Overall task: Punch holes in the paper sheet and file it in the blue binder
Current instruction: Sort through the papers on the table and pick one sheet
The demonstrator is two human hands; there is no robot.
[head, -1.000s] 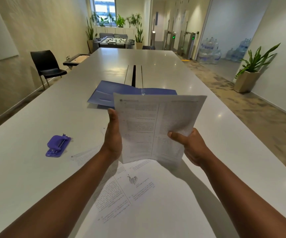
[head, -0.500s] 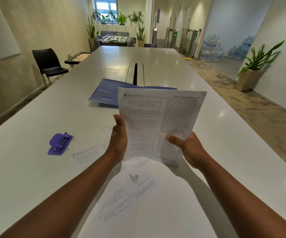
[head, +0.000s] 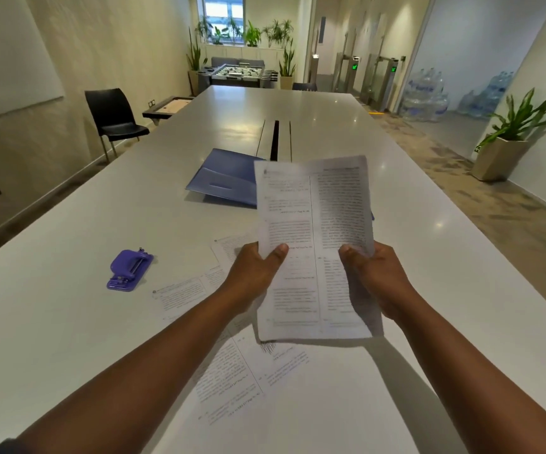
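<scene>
Both hands hold the printed paper sheet (head: 314, 247) upright above the desk (head: 68, 322), each pinching a long side edge about midway down: the left hand (head: 257, 273) has its thumb laid over the front of the page with the fingers curled behind, and the right hand (head: 376, 276) grips the opposite edge the same way. The sheet looks light, thin and limp; its upper part is blurred and its lower edge bows slightly, so it will likely flop or crease if held by one corner alone, and a hold along the side edges seems the surest. Under the forearms, more printed pages (head: 232, 381) lie flat on the desk towards its near edge. The purple hole punch (head: 130, 270) sits on the desk to the left of the hands, well apart from them and untouched, so no holes seem punched yet. The blue binder (head: 226, 181) lies open further up the middle of the desk, partly hidden behind the raised sheet.
</scene>
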